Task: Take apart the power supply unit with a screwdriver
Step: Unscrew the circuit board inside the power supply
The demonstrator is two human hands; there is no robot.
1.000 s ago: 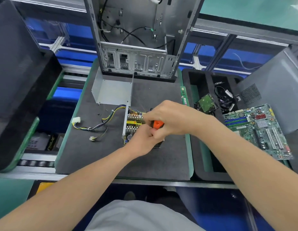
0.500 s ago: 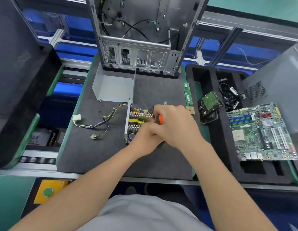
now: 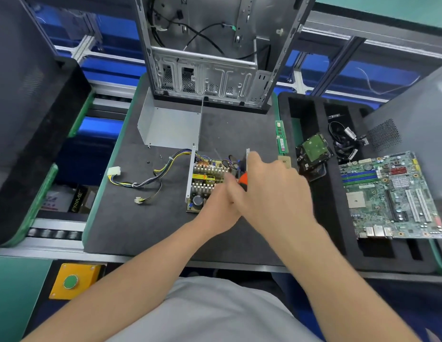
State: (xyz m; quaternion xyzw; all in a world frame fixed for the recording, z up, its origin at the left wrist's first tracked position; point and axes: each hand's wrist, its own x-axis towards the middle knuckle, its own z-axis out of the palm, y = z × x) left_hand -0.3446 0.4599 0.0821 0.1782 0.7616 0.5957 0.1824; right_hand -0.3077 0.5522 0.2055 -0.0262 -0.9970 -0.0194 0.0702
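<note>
Fingers [image 3: 255, 161] of right hand [image 3: 271, 193] round screwdriver [image 3: 244, 180] over power supply unit [image 3: 205, 179]

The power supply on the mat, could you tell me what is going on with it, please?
A person is taking the power supply apart on the black mat. Its metal cover is off and lies behind it, so the circuit board is bare. The right hand grips an orange-handled screwdriver over the board; the left hand is beside it, fingers too blurred to read.
</note>
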